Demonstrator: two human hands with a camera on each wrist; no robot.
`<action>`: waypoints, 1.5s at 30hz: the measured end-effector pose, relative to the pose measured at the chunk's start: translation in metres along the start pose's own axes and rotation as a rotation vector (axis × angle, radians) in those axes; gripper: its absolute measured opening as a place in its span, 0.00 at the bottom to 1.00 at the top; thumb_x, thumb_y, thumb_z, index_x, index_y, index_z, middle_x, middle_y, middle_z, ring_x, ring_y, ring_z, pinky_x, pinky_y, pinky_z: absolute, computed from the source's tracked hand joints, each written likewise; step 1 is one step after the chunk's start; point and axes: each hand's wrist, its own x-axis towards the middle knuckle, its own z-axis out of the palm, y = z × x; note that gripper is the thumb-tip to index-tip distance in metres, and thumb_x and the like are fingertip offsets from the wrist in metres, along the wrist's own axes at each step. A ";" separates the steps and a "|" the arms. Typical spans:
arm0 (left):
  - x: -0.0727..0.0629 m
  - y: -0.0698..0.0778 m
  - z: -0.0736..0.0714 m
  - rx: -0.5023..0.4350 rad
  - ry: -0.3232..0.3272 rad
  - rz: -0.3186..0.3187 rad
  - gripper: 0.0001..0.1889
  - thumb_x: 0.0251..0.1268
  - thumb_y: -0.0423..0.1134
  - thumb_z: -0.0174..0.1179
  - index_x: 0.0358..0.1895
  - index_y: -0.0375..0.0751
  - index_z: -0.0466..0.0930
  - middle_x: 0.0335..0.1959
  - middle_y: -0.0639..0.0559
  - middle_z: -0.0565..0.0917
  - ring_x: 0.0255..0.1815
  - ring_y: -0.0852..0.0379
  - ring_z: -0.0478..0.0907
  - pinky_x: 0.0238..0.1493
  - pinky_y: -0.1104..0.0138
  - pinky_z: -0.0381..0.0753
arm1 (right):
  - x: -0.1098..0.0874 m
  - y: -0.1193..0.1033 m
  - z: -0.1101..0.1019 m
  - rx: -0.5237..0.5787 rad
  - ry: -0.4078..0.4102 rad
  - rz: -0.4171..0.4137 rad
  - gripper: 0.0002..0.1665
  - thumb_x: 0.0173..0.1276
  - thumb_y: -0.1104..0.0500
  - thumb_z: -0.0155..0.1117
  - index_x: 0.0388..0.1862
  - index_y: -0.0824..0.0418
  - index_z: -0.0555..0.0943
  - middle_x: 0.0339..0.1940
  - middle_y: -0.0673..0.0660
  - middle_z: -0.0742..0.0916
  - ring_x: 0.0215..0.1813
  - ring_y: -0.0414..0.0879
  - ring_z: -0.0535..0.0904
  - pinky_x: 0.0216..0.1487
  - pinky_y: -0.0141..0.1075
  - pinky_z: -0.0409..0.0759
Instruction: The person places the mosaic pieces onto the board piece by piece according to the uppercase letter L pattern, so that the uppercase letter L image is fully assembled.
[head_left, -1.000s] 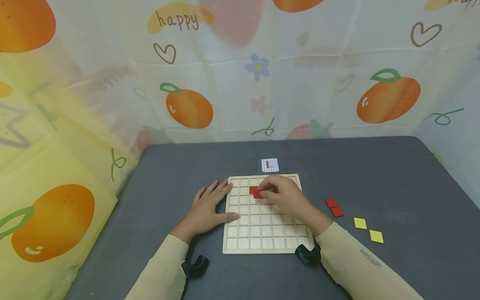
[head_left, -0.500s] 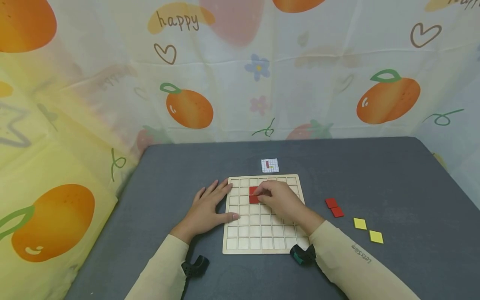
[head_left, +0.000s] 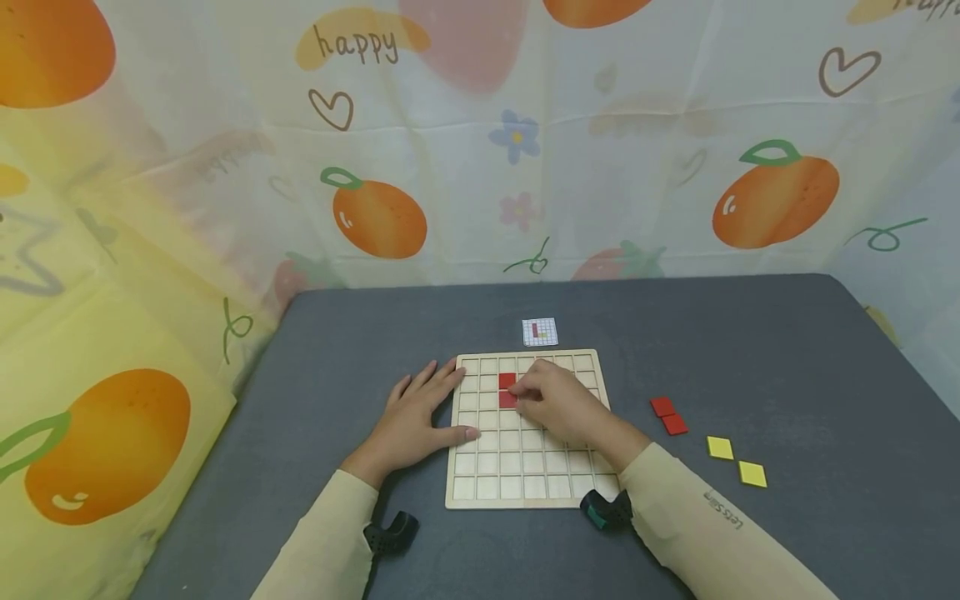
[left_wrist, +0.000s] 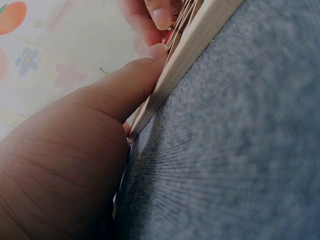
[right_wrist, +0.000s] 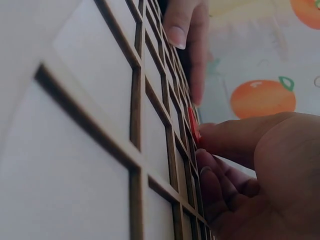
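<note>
A light wooden grid board [head_left: 487, 463] lies on the table. Two red square tiles sit in it: one red tile [head_left: 507, 381] in an upper cell, and a second red tile [head_left: 507, 400] in the cell just below. My right hand [head_left: 558, 400] has its thumb and forefinger on the right side of that lower tile; in the right wrist view the thumb touches a red tile [right_wrist: 193, 124] at the grid. The other fingers are curled beneath. My left hand [head_left: 420, 417] rests on the board's left edge, fingers spread, thumb [left_wrist: 142, 75] lying over the rim.
Right of the board lie two more red tiles [head_left: 669, 415] and two yellow tiles [head_left: 737, 460]. Behind it is a small printed grid card [head_left: 540, 332] with coloured marks. A patterned cloth [head_left: 450, 150] hangs beyond the dark table [head_left: 345, 333].
The lower red tile has gone from lying askew, overlapping the upper one, to sitting squarely in its cell. My right hand moved slightly down and left. The left hand stayed still.
</note>
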 end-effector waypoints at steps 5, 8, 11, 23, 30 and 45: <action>0.000 0.000 0.001 0.010 -0.002 -0.003 0.55 0.66 0.72 0.69 0.89 0.51 0.59 0.89 0.53 0.54 0.89 0.43 0.43 0.81 0.35 0.36 | -0.003 -0.001 -0.001 0.027 -0.017 -0.002 0.16 0.81 0.59 0.70 0.63 0.61 0.89 0.49 0.48 0.83 0.49 0.45 0.78 0.54 0.45 0.79; 0.000 0.001 0.001 0.015 -0.005 -0.006 0.55 0.66 0.72 0.69 0.89 0.51 0.60 0.89 0.53 0.54 0.89 0.43 0.44 0.81 0.34 0.36 | -0.006 -0.002 -0.002 0.055 -0.015 -0.004 0.19 0.82 0.55 0.70 0.67 0.58 0.87 0.51 0.48 0.85 0.51 0.45 0.80 0.57 0.47 0.80; 0.000 0.002 0.001 0.013 -0.006 -0.012 0.55 0.65 0.71 0.70 0.89 0.51 0.59 0.89 0.54 0.54 0.89 0.43 0.44 0.81 0.35 0.36 | -0.008 -0.001 -0.006 0.107 -0.001 -0.014 0.23 0.83 0.49 0.69 0.70 0.56 0.85 0.53 0.48 0.87 0.53 0.46 0.82 0.57 0.49 0.81; 0.001 0.001 0.002 0.011 -0.007 -0.022 0.55 0.65 0.71 0.71 0.89 0.52 0.59 0.89 0.56 0.53 0.90 0.44 0.43 0.81 0.36 0.36 | -0.026 0.008 -0.037 0.430 -0.033 -0.054 0.30 0.90 0.48 0.56 0.79 0.65 0.74 0.64 0.67 0.84 0.61 0.63 0.84 0.60 0.57 0.84; 0.001 0.000 0.002 0.013 -0.001 -0.018 0.56 0.65 0.71 0.71 0.90 0.52 0.58 0.90 0.55 0.53 0.90 0.44 0.43 0.81 0.35 0.36 | -0.043 0.015 -0.057 0.476 0.022 -0.051 0.29 0.93 0.49 0.48 0.79 0.66 0.74 0.63 0.64 0.84 0.62 0.65 0.83 0.63 0.55 0.81; 0.000 0.000 0.002 0.015 -0.006 -0.020 0.56 0.65 0.71 0.71 0.90 0.52 0.57 0.90 0.56 0.53 0.90 0.45 0.42 0.82 0.36 0.35 | -0.091 0.059 -0.105 0.455 0.142 -0.092 0.32 0.95 0.49 0.34 0.81 0.68 0.70 0.67 0.72 0.80 0.65 0.60 0.81 0.62 0.37 0.81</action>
